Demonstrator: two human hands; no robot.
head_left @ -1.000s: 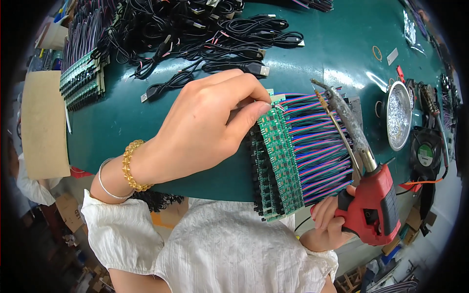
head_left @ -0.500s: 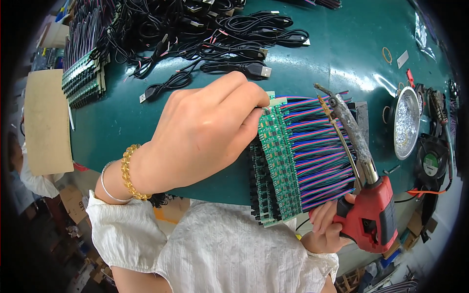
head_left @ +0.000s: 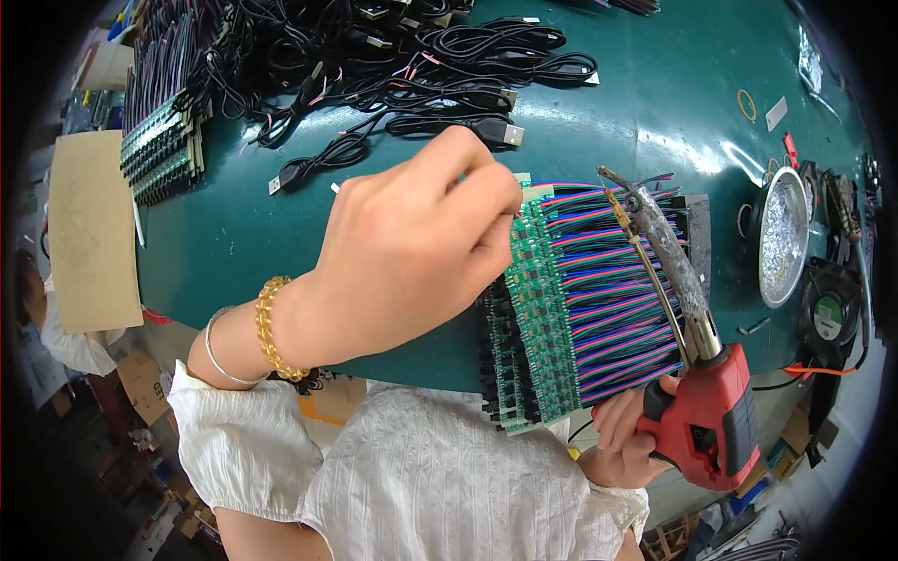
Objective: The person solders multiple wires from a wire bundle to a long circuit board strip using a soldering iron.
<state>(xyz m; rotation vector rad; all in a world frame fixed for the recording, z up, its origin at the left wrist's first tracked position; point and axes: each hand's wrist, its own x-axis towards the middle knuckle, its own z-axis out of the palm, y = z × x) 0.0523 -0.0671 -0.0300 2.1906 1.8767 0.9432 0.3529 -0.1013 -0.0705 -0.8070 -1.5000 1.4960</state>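
Note:
My left hand (head_left: 416, 243), with a yellow bead bracelet and a silver bangle at the wrist, is closed in a pinch at the top left edge of a panel of green circuit boards (head_left: 543, 309). What its fingertips hold is hidden behind the knuckles. Rows of black, blue, red and green wires (head_left: 617, 299) run rightward from the boards. At the lower right my right hand (head_left: 622, 439) grips a red soldering gun (head_left: 706, 416). The gun's metal tip and thin feed tube point up and left, above the wires and apart from my left fingers.
Black USB cables (head_left: 449, 84) lie heaped across the back of the green table (head_left: 673, 84). More wired boards (head_left: 164, 154) are stacked at the far left beside a tan board (head_left: 89, 234). On the right are a metal dish (head_left: 781, 234) and a black fan (head_left: 828, 313).
My left hand has shifted slightly to the right along the boards' top edge, its fingers still pinched. The soldering gun's tip has moved slightly left and down.

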